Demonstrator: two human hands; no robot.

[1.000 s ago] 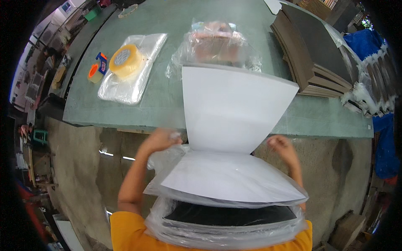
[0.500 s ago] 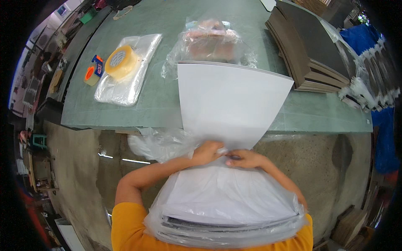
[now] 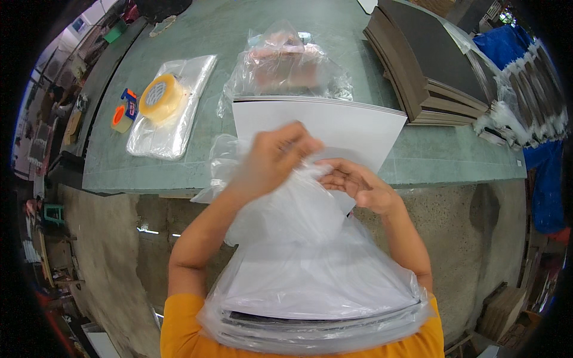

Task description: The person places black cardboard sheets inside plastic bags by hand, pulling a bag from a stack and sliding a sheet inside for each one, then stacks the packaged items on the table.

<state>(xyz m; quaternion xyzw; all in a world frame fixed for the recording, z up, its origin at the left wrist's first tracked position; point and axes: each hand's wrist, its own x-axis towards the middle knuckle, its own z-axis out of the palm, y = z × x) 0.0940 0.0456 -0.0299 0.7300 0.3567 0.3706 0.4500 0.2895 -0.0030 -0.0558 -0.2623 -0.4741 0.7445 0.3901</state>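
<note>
Green worktable point(image 3: 250, 36), speckled concrete floor point(image 3: 471, 209)

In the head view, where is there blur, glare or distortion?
Head view: the left hand is slightly motion-blurred; the clear plastic bag shows soft white glare over the white sheets; fisheye bends the green table edge, and the corners are black.

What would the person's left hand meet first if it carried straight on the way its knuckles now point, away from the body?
Probably the white sheets just beyond the left hand, which grips clear plastic bag. Farther on lies a crumpled bag on the green table. Depth is unclear.
</note>
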